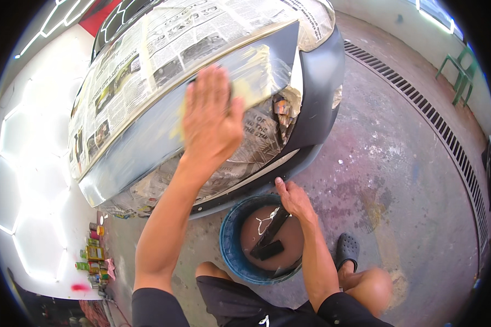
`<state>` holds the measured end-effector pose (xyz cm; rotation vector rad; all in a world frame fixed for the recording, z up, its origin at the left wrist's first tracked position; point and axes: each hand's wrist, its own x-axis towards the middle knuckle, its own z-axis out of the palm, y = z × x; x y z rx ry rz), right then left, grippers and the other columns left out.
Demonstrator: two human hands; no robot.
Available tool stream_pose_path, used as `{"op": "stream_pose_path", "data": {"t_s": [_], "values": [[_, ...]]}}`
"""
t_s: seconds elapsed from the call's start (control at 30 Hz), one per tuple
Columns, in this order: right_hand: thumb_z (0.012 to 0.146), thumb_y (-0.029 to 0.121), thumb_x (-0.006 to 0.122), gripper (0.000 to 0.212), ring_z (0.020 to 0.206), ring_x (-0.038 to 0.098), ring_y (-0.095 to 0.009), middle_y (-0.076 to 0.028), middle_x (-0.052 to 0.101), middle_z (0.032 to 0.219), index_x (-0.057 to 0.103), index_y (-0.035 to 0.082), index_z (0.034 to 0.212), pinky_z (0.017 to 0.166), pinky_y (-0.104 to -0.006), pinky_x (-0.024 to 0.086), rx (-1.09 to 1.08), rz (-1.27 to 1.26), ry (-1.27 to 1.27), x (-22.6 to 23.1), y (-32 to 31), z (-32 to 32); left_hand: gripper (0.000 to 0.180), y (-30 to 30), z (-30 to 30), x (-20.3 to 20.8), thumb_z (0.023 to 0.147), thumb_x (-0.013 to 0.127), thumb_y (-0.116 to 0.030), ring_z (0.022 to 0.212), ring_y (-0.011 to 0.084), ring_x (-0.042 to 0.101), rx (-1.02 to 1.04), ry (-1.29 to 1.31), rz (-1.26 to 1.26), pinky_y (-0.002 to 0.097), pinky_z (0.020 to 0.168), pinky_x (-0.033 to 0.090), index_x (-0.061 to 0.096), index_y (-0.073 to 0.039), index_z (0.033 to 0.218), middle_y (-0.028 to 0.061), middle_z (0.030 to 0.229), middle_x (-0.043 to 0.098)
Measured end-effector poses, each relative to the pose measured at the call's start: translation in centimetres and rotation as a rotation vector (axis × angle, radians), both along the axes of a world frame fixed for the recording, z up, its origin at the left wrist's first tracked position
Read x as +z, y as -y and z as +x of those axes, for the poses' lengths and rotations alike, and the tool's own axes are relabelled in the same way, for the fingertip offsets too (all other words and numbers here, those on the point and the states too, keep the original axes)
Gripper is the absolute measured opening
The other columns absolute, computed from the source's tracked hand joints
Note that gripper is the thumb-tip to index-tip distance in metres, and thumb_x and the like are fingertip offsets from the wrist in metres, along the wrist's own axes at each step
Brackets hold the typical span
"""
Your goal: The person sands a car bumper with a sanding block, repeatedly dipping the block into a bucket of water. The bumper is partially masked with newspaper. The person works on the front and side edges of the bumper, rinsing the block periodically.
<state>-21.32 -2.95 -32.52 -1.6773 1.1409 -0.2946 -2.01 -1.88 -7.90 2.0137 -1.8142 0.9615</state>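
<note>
Newspaper [188,46] is up, but the cream-streaked panel [147,139] seems unfinished under the flat left hand [211,117]; the right hand's [295,200] hold is unclear.

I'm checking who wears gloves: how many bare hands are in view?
2: the left hand over the grey panel, the right hand by the rim of the blue bucket. None seem hidden.

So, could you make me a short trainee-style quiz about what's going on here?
1. True or false: the right hand lies on the grey panel.
2. What holds the pinkish liquid? (a) a glass jar (b) a blue bucket (c) a red sink
3. Fill in: sheets of ____ cover much of the car.

Key: 1. False; the left hand is over it. 2. b. 3. Newspaper.
</note>
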Motion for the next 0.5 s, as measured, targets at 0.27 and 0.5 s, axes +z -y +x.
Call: {"op": "stream_pose_path", "data": {"t_s": [0.27, 0.5], "values": [[0.108, 0.074, 0.043, 0.086, 0.119, 0.067, -0.054, -0.034, 0.075, 0.115, 0.075, -0.005, 0.11, 0.107, -0.0606, 0.049, 0.062, 0.064, -0.006, -0.6, -0.3, 0.6, 0.072, 7.5, -2.2, -0.1, 0.116, 0.035, -0.045, 0.168, 0.039, 0.025, 0.01, 0.024, -0.007, 0.0516, 0.137, 0.015, 0.036, 0.003, 0.169, 0.0244, 0.177, 0.033], [0.108, 0.075, 0.042, 0.085, 0.12, 0.067, -0.053, -0.032, 0.076, 0.116, 0.078, -0.001, 0.105, 0.107, -0.0601, 0.049, 0.08, 0.018, -0.002, -1.6, -0.4, 1.5, 0.074, 7.8, -3.7, -0.2, 0.115, 0.033, -0.049, 0.169, 0.0359, 0.023, 0.118, 0.039, 0.003, 0.0504, 0.138, 0.014, 0.036, 0.0, 0.171, 0.0214, 0.18, 0.031]]}}
